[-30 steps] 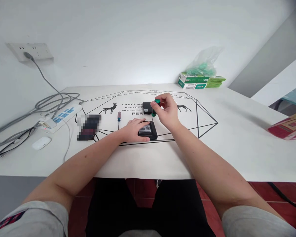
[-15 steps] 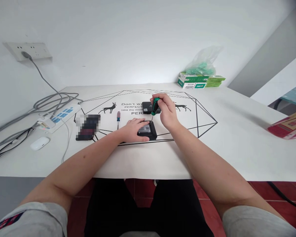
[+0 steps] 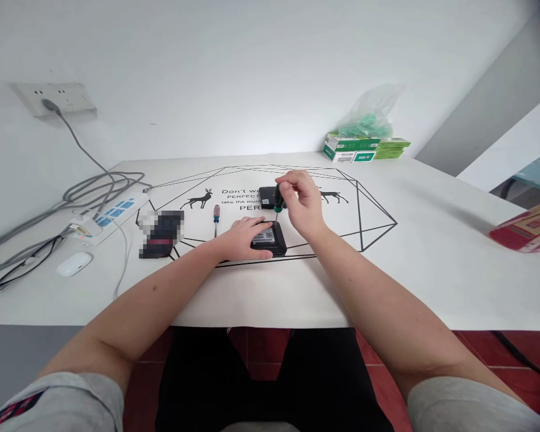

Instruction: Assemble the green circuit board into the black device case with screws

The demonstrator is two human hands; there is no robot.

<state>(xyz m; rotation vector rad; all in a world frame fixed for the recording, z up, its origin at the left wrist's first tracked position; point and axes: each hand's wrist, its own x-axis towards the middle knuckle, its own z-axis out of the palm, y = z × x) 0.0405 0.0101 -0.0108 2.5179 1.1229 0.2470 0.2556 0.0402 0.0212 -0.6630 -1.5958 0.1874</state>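
Observation:
Pressed down on the table is a small black box-shaped device [image 3: 278, 245] with a white printed label on its face, perhaps a hard drive in its case. My left hand [image 3: 243, 238] grips it from the left, fingers over the far edge and thumb along the near one. In my right hand [image 3: 302, 201] is a screwdriver [image 3: 279, 197] with a green and black handle, held nearly upright. Its tip meets the far right corner of the device; any screw there is too small to see. Just behind lies a flat black cover [image 3: 265, 195], partly hidden by my right hand.
A second screwdriver [image 3: 216, 215] lies left of my hands, beside a blurred dark object [image 3: 162, 235]. Further left are a power strip [image 3: 117, 216], cables, glasses [image 3: 24, 264] and a white earbud case [image 3: 74, 264]. Green-white boxes [image 3: 351, 147] stand at the back; a red package [image 3: 526, 228] is right.
My right hand's fingers have shifted around the screwdriver handle, which has turned and tilted slightly. The left hand and the device stay in place.

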